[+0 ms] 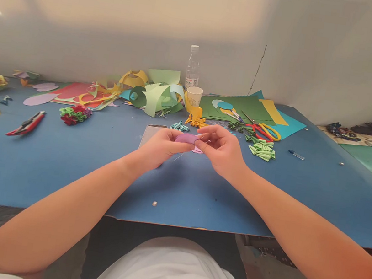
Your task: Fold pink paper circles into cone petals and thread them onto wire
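Note:
A small piece of purple paper (186, 138) is pinched between my two hands above the blue table. My left hand (160, 146) grips its left side with thumb and fingers. Thumb and fingertips of my right hand (223, 151) close on its right edge. Just beneath, a pink paper piece (198, 150) shows partly behind the hands. Beside my left hand lies a flat phone-like object (149, 133), partly covered. Light green rolled paper pieces (262, 150) lie to the right of my right hand, with yellow ones (197, 117) behind the hands.
Red-handled scissors (259, 131) lie by green paper sheets (235, 107). A paper cup (194, 95) and plastic bottle (192, 66) stand at the wall near curled scraps (157, 97). Left are red pliers (26, 124) and a red-green paper flower cluster (74, 114). A bead (154, 204) sits near the front edge.

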`<state>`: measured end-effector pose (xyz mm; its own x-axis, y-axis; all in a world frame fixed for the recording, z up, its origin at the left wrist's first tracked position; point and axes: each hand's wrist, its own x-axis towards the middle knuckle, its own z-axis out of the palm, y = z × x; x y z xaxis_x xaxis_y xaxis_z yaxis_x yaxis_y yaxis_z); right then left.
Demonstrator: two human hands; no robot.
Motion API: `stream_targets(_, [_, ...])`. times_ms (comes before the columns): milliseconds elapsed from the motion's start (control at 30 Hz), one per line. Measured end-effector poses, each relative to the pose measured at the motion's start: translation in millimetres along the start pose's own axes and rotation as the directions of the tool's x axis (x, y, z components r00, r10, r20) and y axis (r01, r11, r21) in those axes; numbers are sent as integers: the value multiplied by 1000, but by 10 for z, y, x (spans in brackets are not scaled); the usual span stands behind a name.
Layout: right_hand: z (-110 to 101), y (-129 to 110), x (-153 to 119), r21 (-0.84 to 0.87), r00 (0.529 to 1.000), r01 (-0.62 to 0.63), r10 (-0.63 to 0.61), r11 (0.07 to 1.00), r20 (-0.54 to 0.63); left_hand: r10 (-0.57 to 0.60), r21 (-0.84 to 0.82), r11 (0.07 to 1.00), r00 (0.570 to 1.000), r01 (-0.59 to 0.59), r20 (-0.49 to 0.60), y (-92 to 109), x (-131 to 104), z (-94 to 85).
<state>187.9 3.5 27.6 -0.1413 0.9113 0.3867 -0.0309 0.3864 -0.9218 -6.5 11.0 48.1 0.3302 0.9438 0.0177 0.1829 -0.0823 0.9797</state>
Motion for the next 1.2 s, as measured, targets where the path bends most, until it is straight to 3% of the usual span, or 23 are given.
stream_targets(367, [-21, -35, -10, -46, 996, 29, -25, 999, 87, -44, 52, 998, 997, 41, 64, -8, -1, -17])
stream_targets(900, [9, 2, 10, -22, 999, -46, 46, 999, -12, 65, 116, 991, 997, -62, -28, 22, -31, 31])
stream_targets(1200, [7, -27, -9, -20, 1000, -8, 8, 1000, 2, 43, 76, 996, 996, -49, 76, 67, -63, 18])
